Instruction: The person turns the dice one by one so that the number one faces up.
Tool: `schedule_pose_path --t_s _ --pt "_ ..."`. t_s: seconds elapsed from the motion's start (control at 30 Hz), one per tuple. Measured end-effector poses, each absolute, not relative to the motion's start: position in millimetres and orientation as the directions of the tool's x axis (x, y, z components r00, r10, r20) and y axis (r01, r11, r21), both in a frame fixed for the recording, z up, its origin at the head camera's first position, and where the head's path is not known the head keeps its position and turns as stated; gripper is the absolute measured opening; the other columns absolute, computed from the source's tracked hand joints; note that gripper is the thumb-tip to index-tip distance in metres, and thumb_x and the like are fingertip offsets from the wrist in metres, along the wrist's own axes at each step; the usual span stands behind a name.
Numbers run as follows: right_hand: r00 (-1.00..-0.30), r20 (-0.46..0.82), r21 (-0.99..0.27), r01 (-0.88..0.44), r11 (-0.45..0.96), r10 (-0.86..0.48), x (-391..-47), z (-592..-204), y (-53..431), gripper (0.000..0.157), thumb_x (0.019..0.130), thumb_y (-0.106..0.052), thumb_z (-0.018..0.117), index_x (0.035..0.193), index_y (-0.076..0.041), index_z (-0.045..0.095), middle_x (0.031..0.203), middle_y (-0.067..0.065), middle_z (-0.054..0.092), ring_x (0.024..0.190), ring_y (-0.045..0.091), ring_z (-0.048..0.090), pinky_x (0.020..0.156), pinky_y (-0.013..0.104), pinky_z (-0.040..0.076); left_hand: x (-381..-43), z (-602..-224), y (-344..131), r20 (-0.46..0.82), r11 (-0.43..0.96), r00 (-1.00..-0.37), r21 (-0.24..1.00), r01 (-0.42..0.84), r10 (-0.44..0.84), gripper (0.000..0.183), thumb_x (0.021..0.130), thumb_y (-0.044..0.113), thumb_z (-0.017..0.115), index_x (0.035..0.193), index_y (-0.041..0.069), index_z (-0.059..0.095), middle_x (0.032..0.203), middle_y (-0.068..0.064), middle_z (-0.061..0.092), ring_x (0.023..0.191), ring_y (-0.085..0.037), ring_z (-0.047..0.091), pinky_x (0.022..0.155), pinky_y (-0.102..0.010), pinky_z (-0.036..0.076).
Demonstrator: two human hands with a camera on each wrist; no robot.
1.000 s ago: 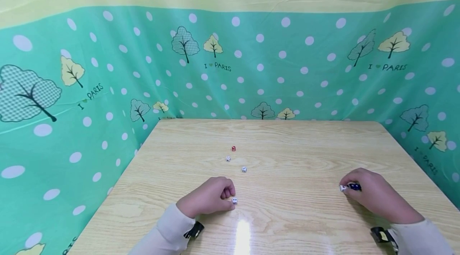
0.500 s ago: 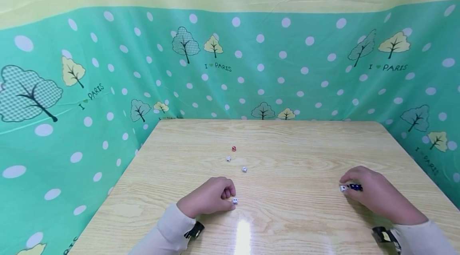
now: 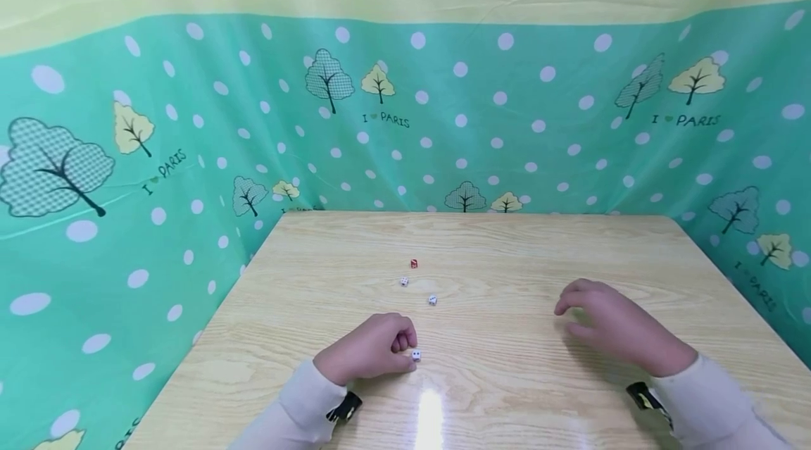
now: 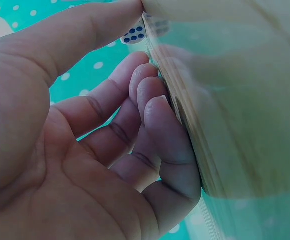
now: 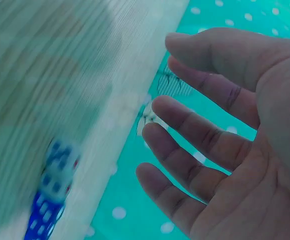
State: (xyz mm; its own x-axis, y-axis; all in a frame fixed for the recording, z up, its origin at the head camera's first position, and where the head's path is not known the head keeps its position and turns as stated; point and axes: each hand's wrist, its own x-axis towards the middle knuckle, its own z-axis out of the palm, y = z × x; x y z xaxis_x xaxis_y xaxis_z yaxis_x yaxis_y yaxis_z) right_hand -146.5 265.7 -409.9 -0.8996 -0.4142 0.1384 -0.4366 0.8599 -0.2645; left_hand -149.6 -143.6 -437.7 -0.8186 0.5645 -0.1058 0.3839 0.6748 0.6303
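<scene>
My left hand (image 3: 374,346) rests on the wooden table with fingers loosely curled. Beside its thumb tip lies a white die (image 3: 416,355), and the left wrist view shows the dark dots of this die (image 4: 134,35) beyond the thumb. My right hand (image 3: 617,327) hovers over the table's right half, fingers apart and slightly bent, holding nothing. In the right wrist view, a blurred white die (image 5: 60,160) and a blue die (image 5: 42,220) sit in line on the table, away from the fingers. The right hand hides this pair in the head view.
Farther back on the wooden table (image 3: 507,246) lie a red die (image 3: 414,263) and two white dice, one on the left (image 3: 404,282) and one nearer (image 3: 433,300). A green dotted curtain (image 3: 443,119) stands behind the table and along its sides.
My right hand has let go of the white die and moved left and a little away from me, its fingers opening. The left hand has stayed where it was beside its die.
</scene>
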Motion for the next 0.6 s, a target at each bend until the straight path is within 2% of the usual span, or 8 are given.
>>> schedule_pose_path --t_s 0.6 --pt "-0.84 0.111 -0.324 -0.536 0.78 -0.531 -175 -421 177 0.012 0.088 -0.02 0.08 0.1 -0.019 0.077 0.105 -0.007 0.069 0.102 0.015 0.067 0.09 0.04 0.057 -151 -441 -145 -0.106 0.682 -0.822 0.623 0.384 0.56 0.024 0.082 0.018 0.087 0.094 0.017 0.066 0.086 0.005 0.062 0.079 -0.008 0.056 0.074 -0.021 0.049"
